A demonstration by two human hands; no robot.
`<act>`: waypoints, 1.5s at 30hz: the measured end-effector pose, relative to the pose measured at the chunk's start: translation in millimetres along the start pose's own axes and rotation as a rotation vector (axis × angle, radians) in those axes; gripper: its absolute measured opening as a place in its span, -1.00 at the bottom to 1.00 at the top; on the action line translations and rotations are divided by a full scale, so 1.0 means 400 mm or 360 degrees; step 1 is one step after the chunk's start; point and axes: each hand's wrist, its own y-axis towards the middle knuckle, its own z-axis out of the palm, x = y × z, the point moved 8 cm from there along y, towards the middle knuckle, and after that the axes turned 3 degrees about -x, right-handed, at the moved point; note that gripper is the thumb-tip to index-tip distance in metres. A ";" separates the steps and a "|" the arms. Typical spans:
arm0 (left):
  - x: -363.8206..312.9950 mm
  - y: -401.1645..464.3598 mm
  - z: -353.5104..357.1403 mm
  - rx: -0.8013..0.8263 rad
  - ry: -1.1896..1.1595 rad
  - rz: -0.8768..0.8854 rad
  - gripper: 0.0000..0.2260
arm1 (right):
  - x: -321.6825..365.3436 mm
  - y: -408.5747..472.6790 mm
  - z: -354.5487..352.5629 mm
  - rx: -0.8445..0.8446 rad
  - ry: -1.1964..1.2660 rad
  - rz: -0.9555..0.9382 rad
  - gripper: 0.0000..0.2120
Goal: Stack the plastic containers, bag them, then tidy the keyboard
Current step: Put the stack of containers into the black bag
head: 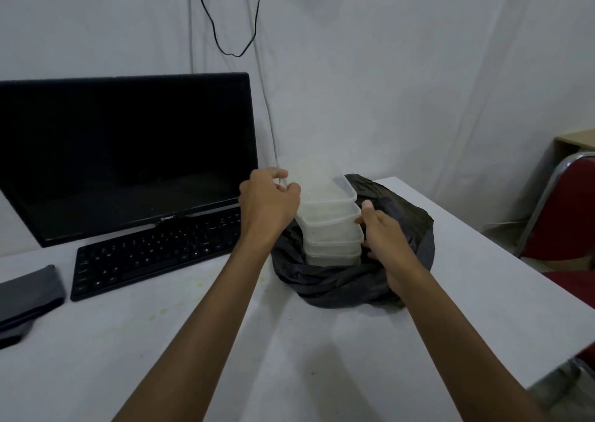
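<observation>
1. Left hand (269,201) grip was curled round the top container's rim; right hand (383,233) grip pinched the stack's far side.
2. Stack of clear plastic containers (330,220) stood in the open black bag (335,280) on the table (289,341).
3. Likely light, thin, flexible, slippery; holding the rims looked safest.
4. Keyboard (154,254) lay untouched.

Office desk, monitor (125,151), keyboard (157,254), red chair (560,215)

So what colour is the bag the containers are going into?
Black, seen clearly in the head view: bag.
</observation>
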 end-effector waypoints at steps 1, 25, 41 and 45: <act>0.004 -0.002 0.005 0.0020 0.0034 -0.0009 -0.68 | -0.001 0.003 -0.006 -0.0005 -0.0007 -0.0009 -0.55; -0.058 -0.013 0.120 0.0289 0.0256 0.0393 -0.66 | -0.019 -0.018 -0.157 -0.0468 0.0065 -0.0167 -0.90; -0.073 -0.026 0.189 0.0590 0.0529 0.0440 -0.70 | -0.049 -0.004 -0.198 -0.0274 0.0103 0.0161 -0.65; -0.071 -0.016 0.192 0.0612 0.0540 0.0408 -0.73 | 0.126 -0.033 -0.212 -0.0307 0.0482 -0.0155 -0.79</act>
